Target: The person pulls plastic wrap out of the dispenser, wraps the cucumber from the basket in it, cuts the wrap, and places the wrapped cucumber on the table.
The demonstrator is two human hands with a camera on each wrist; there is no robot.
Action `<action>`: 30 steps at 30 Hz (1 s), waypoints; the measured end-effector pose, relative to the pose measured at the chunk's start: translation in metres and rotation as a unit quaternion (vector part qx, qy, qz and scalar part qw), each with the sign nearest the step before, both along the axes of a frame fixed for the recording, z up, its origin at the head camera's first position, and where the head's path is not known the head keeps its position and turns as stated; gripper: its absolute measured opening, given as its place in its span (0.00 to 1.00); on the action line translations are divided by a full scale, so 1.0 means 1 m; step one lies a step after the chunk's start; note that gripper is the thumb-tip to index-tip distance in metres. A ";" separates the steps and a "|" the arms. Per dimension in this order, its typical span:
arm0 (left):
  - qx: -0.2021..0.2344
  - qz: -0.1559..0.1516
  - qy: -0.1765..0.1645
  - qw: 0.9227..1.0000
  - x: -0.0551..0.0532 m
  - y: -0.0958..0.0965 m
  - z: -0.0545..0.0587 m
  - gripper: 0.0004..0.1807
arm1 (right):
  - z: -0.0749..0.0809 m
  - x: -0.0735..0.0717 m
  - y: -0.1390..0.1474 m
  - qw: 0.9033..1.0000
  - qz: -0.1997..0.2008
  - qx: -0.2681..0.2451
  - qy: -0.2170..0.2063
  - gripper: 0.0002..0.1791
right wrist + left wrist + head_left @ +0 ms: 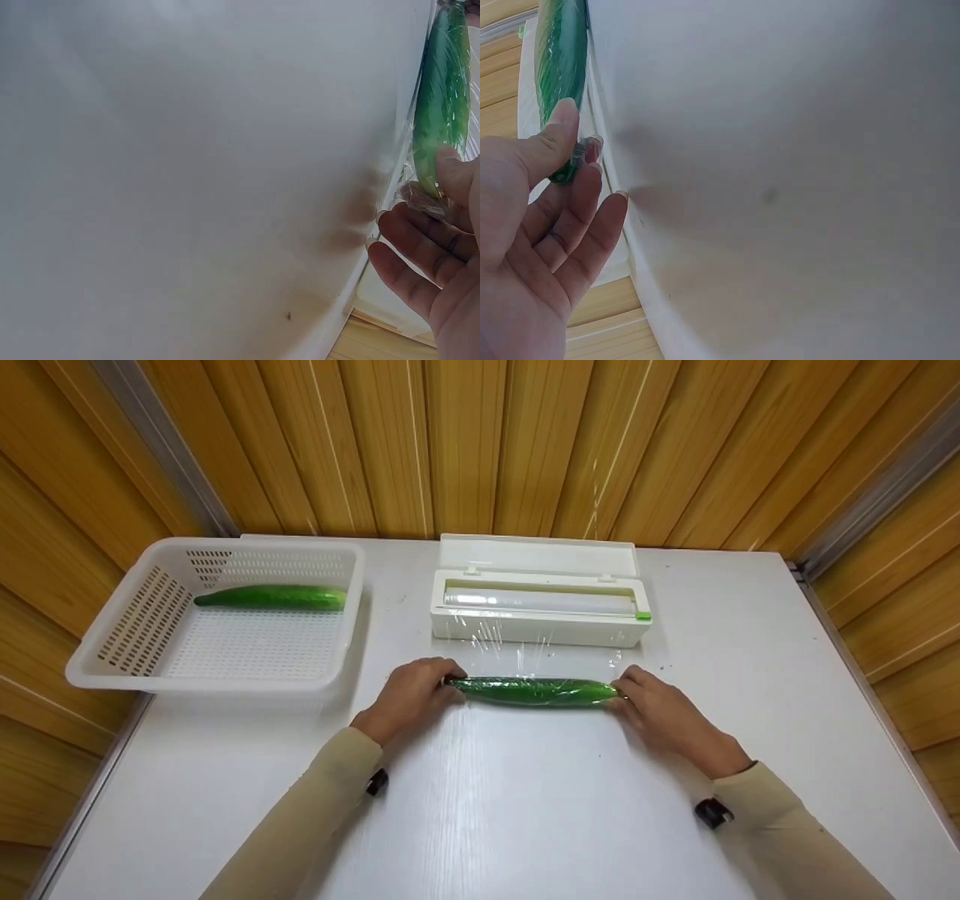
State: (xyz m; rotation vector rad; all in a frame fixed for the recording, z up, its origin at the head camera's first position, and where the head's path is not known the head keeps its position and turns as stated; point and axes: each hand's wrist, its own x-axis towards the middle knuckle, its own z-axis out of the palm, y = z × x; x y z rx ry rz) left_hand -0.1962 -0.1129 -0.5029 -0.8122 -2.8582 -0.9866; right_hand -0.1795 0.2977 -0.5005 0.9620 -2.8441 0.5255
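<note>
A green cucumber (536, 691), covered in clear plastic wrap, lies crosswise between my two hands in the head view. My left hand (412, 690) pinches its dark left end. At the paler right end, my right hand (660, 712) grips with thumb and fingers. Clear plastic wrap (525, 660) stretches from the cucumber back to the white wrap dispenser (536, 630), whose lid stands raised over a roll of film (536, 600). The left wrist view shows gathered film by my left fingertips (568, 112); bunched film also shows at the cucumber's end in the right wrist view.
To the left, a white plastic basket (202, 684) holds another cucumber (274, 598). Everything stands on a white table (480, 825). Wood-patterned panels (465, 442) rise behind it and at both sides.
</note>
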 end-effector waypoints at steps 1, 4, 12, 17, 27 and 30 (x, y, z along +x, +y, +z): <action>-0.002 0.002 -0.001 1.000 0.000 0.000 0.000 0.15 | 0.001 0.000 0.000 1.000 -0.005 0.002 -0.006 0.11; -0.011 0.006 0.004 1.000 -0.001 0.001 0.000 0.14 | 0.002 -0.001 -0.001 1.000 -0.013 0.009 -0.016 0.14; -0.024 0.005 0.020 0.999 -0.004 0.003 -0.002 0.14 | 0.001 -0.007 -0.003 1.000 -0.022 0.009 -0.007 0.16; -0.021 0.018 0.003 1.000 -0.004 0.005 -0.001 0.15 | 0.002 -0.012 -0.003 0.999 -0.019 0.017 -0.023 0.15; -0.009 0.032 -0.036 0.999 -0.010 0.006 -0.002 0.14 | 0.004 -0.018 -0.002 0.997 -0.031 0.020 -0.068 0.15; 0.010 0.039 -0.051 0.998 -0.011 0.005 -0.004 0.14 | 0.003 -0.019 -0.002 0.997 -0.037 0.021 -0.072 0.13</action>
